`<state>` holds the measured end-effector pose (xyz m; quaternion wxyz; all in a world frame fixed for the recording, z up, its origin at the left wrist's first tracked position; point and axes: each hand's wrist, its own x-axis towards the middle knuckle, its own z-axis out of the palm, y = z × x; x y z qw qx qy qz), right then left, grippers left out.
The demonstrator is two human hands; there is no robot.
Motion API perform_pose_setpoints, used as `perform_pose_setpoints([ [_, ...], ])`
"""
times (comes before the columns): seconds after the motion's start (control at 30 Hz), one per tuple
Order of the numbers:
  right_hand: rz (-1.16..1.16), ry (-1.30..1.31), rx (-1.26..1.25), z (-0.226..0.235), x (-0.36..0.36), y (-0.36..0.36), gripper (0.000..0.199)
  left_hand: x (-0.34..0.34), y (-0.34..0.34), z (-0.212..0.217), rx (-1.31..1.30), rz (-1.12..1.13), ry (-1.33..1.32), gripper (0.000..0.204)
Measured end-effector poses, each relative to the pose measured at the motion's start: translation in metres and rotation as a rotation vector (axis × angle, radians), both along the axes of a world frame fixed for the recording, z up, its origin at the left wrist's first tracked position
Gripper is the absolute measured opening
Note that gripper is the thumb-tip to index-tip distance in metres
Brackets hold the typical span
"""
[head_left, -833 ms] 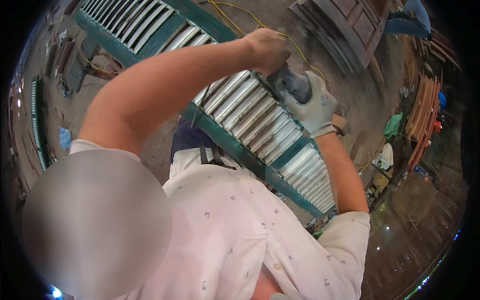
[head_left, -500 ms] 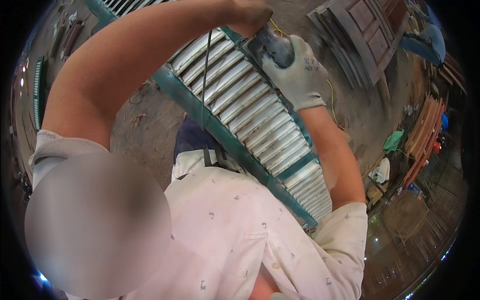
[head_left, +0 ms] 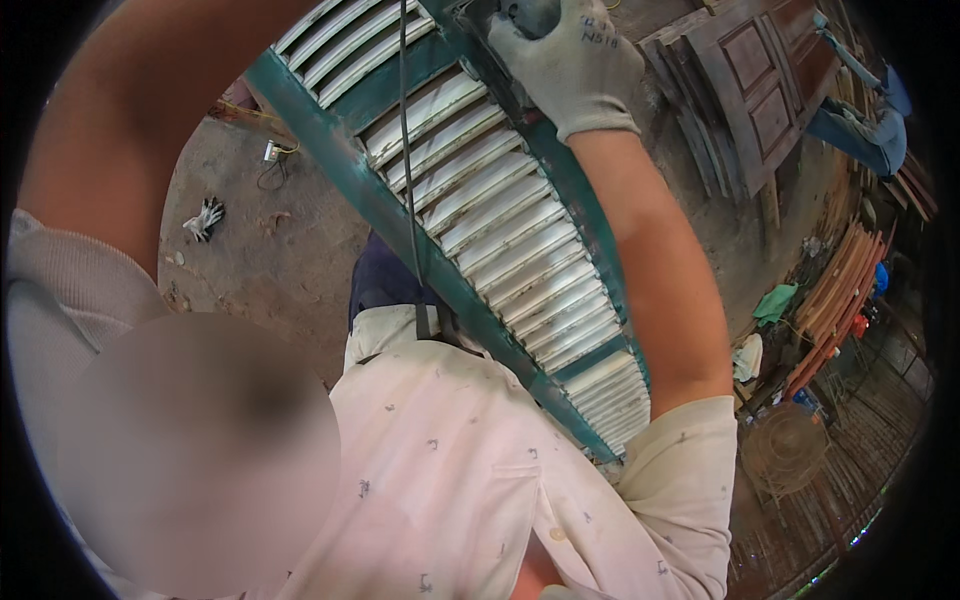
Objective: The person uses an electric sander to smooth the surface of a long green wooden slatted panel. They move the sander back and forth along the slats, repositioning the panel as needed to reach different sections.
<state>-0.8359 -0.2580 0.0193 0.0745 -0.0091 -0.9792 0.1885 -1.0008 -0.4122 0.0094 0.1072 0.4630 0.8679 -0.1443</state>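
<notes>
My right hand (head_left: 572, 70), in a pale glove, is closed around a dark grey hand-held power tool (head_left: 530, 15) at the top edge of the picture. The tool sits over the far green rail of a louvered shutter (head_left: 372, 185), partly cut off by the frame. Worn, whitish slats (head_left: 510, 220) fill the shutter, which slants across in front of my waist. My bare left forearm (head_left: 110, 130) reaches up past the top edge, so my left hand is out of sight. Down over the slats hangs a thin black cord (head_left: 408, 150).
A loose glove (head_left: 204, 219) and a small socket with wire (head_left: 272, 152) lie on the floor at left. Panelled wooden doors (head_left: 745, 90) lean at upper right, with a person in blue (head_left: 865, 135) beyond. Reddish wood strips (head_left: 835, 300) and a round basket (head_left: 787, 448) are at right.
My right hand and the tool have shifted toward the top edge, along the shutter's far rail. My left hand, earlier beside the tool, has left the picture. The view has shifted too.
</notes>
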Motion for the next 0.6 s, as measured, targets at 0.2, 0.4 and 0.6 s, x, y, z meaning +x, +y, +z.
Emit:
perform_pose_setpoints([
  [0.2,0.101,-0.137,0.042,-0.003,0.036,0.036,0.061,0.038,0.017,-0.011,0.057,-0.005,-0.086,0.023],
  [0.4,0.109,-0.258,-0.041,0.013,0.055,0.047,0.051,0.052,0.034,-0.017,0.131,-0.112,-0.135,0.024],
  [0.6,0.115,-0.157,-0.019,0.008,0.013,0.008,0.052,0.018,-0.01,0.001,0.066,-0.058,-0.096,0.025],
])
